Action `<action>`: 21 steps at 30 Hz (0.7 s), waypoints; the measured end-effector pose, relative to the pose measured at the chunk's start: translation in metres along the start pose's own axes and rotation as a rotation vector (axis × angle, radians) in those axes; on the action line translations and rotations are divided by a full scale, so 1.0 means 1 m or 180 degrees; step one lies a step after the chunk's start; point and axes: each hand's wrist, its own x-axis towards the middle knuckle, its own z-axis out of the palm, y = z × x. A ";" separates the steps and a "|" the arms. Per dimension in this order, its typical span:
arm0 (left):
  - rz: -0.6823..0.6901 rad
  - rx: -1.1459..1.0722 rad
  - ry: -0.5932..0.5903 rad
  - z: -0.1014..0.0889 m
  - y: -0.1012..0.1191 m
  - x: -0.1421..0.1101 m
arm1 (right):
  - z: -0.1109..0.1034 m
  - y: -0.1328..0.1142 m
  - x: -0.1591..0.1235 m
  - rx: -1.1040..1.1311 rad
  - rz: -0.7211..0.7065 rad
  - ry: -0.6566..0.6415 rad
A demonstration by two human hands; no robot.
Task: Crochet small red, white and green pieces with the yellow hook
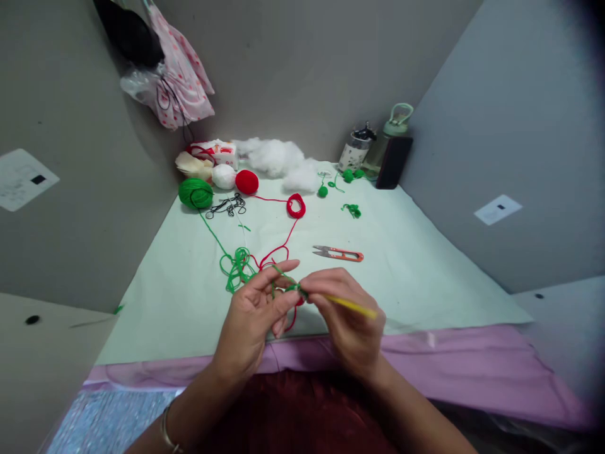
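Observation:
Near the table's front edge my left hand (255, 309) pinches a small crochet piece (293, 288) of green and red yarn, with green yarn running over its raised index finger. My right hand (350, 315) grips a crochet hook by its yellow handle (352, 307); the tip meets the piece between both hands, and my fingers partly hide it. Loose green yarn (237, 268) lies in loops just beyond my left hand and leads back to a green yarn ball (195, 193). Red yarn (286, 244) runs from below the piece to a small red coil (296, 206).
Orange thread snips (338, 253) lie right of centre. Behind are a red yarn ball (246, 182), a white ball (224, 176), black yarn (227, 205), white stuffing (276, 157) and small green pieces (352, 210). A bottle (378, 151) and dark phone (394, 162) stand back right. Grey panels enclose the table.

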 end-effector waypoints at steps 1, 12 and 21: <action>-0.0041 -0.0078 -0.0004 0.000 0.000 0.000 | -0.001 -0.001 -0.002 -0.0316 -0.0224 -0.0070; -0.0197 -0.0200 0.0082 -0.006 0.002 0.004 | -0.001 0.006 0.006 0.1020 0.0656 0.0177; 0.0063 0.0162 0.0115 -0.003 0.001 0.000 | 0.000 0.009 0.007 0.1951 0.1325 0.0165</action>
